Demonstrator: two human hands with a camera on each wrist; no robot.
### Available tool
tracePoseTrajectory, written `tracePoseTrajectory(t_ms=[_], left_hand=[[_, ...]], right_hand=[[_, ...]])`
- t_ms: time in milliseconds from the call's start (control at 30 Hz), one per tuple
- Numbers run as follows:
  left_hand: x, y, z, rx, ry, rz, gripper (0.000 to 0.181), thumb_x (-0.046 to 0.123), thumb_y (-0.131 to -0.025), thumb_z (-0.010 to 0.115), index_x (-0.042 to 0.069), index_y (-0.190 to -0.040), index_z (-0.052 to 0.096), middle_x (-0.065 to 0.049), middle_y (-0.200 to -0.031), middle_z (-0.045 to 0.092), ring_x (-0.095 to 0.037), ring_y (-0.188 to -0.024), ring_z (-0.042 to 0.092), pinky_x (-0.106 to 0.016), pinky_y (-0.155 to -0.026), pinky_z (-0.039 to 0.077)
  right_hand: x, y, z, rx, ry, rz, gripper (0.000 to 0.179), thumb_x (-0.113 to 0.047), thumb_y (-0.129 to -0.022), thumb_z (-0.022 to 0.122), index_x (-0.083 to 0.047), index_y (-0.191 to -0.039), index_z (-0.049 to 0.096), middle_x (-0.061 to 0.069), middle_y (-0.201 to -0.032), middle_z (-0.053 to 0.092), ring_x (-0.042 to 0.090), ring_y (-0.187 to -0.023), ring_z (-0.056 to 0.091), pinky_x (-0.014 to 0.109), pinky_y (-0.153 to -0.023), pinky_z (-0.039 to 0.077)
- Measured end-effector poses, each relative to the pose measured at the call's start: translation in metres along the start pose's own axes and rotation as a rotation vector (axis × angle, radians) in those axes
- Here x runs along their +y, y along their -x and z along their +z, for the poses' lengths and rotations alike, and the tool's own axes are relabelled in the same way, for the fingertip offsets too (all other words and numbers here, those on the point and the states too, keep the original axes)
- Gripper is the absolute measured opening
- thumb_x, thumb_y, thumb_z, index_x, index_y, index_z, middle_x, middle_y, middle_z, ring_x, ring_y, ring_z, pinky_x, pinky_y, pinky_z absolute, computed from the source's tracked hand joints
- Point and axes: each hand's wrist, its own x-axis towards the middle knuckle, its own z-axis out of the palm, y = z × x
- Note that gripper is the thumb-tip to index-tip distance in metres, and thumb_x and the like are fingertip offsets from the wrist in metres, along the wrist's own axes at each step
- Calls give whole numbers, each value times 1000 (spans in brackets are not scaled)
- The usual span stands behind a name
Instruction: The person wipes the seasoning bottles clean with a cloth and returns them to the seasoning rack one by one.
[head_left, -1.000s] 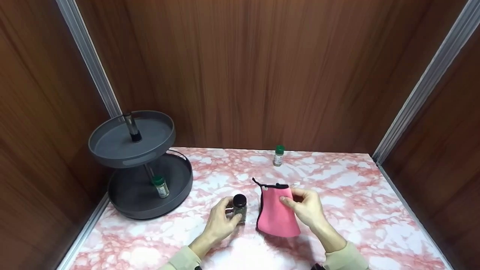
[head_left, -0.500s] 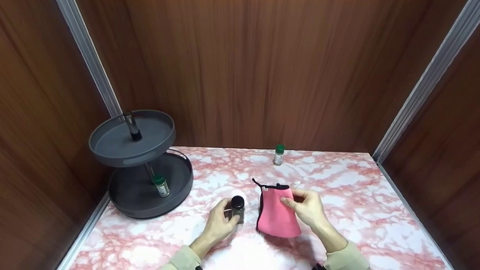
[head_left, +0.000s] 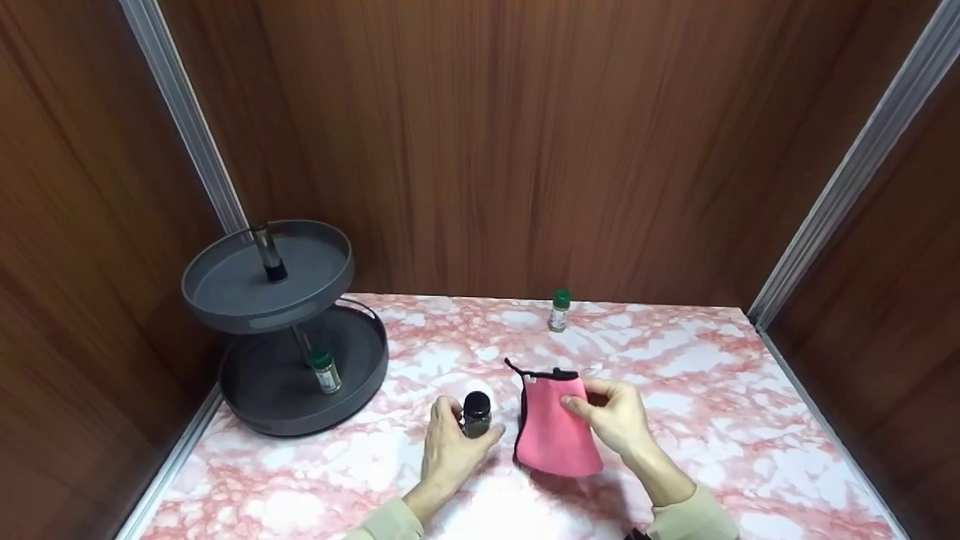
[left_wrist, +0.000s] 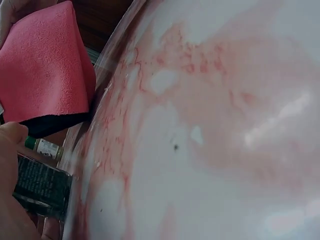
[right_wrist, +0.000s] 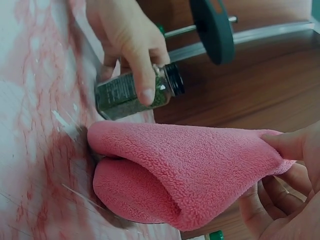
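Note:
In the head view, a black-capped spice jar (head_left: 477,416) stands upright with my left hand (head_left: 454,450) around it. The left wrist view shows my left thumb (left_wrist: 14,132) apart from the jar's glass side, while fingertips are at its other side. Green flakes show through the glass in the right wrist view. My right hand (head_left: 619,420) pinches the upper right edge of a pink fleece piece (head_left: 556,431), thumb in front and fingers behind. Black trim and a black drawcord run along its top, and its lower end flares close over the table.
On the left stands a dark grey two-tier round tray (head_left: 247,322). A green-capped spice jar (head_left: 326,373) sits on its lower tier. Another green-capped jar (head_left: 559,311) stands toward the back of the marbled table (head_left: 675,360). Wooden panels with metal corner strips enclose the table.
My left thumb has spread away from the front of the spice jar to its right, and the left hand has turned slightly. My right hand and the pink fleece piece have stayed put.

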Motion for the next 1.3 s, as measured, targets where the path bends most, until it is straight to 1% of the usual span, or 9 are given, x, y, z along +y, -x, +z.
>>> tracePoseTrajectory(t_ms=[100, 200, 400, 600, 733, 833, 967, 1067, 1300], left_hand=[[0, 0, 2, 25, 6, -23, 61, 41, -76, 99, 18, -105, 51, -1, -99, 61, -11, -88, 56, -32, -81, 51], [-1, 0, 3, 42, 29, -16, 54, 34, -78, 97, 19, -108, 55, 2, -101, 63, -13, -91, 62, -33, -84, 54], [-6, 3, 2, 51, 69, 94, 46, 23, -82, 92, 15, -116, 61, 0, -106, 68, -16, -95, 69, -34, -88, 59], [-13, 5, -1, 0, 107, 205, 51, 9, -85, 88, 8, -129, 63, -5, -116, 69, -22, -104, 71, -38, -97, 62], [-16, 4, -3, -42, 128, 222, 51, 4, -87, 84, 6, -134, 63, -7, -120, 68, -23, -108, 71, -39, -98, 64], [-16, 2, -6, -52, 140, 227, 50, 3, -89, 83, 6, -135, 64, -7, -120, 68, -22, -108, 71, -39, -97, 64], [-11, 1, -10, -57, 178, 232, 49, 4, -90, 83, 5, -136, 64, -8, -121, 68, -23, -108, 70, -38, -95, 65], [-2, -1, -13, -53, 211, 255, 49, 2, -90, 82, 3, -136, 65, -9, -122, 68, -24, -109, 71, -39, -96, 66], [22, -6, -16, -30, 241, 380, 51, 0, -87, 83, 1, -136, 67, -10, -123, 69, -23, -111, 70, -36, -95, 67]], right_hand=[[1, 0, 1, -3, 12, 0, 27, -1, -89, 90, 5, -115, 85, 21, -103, 86, 7, -81, 77, 19, -74, 63], [1, 0, 1, 0, 18, 5, 27, -1, -89, 90, 5, -115, 85, 21, -104, 86, 8, -82, 77, 19, -75, 63], [2, 0, 1, -7, 20, 19, 29, -2, -90, 89, 5, -117, 84, 21, -105, 86, 9, -84, 78, 19, -76, 64], [4, 1, 2, -21, 11, 19, 27, -1, -90, 89, 6, -115, 85, 21, -103, 86, 8, -83, 76, 20, -76, 63], [4, 1, 4, -15, 7, 25, 24, -1, -90, 89, 6, -113, 85, 19, -100, 86, 7, -80, 74, 19, -74, 62], [4, 1, 6, -14, 8, 20, 24, -1, -90, 88, 6, -113, 85, 19, -99, 86, 7, -80, 74, 19, -73, 61], [1, 0, 8, -13, 11, 15, 24, -1, -90, 88, 5, -113, 86, 19, -100, 86, 8, -81, 75, 19, -74, 62], [-4, -1, 9, -9, 7, 16, 23, -2, -91, 88, 4, -113, 86, 18, -101, 86, 10, -83, 75, 19, -74, 61], [-19, -7, 14, -22, -28, -26, 21, 0, -92, 86, 6, -113, 85, 21, -101, 86, 9, -82, 75, 20, -74, 63]])
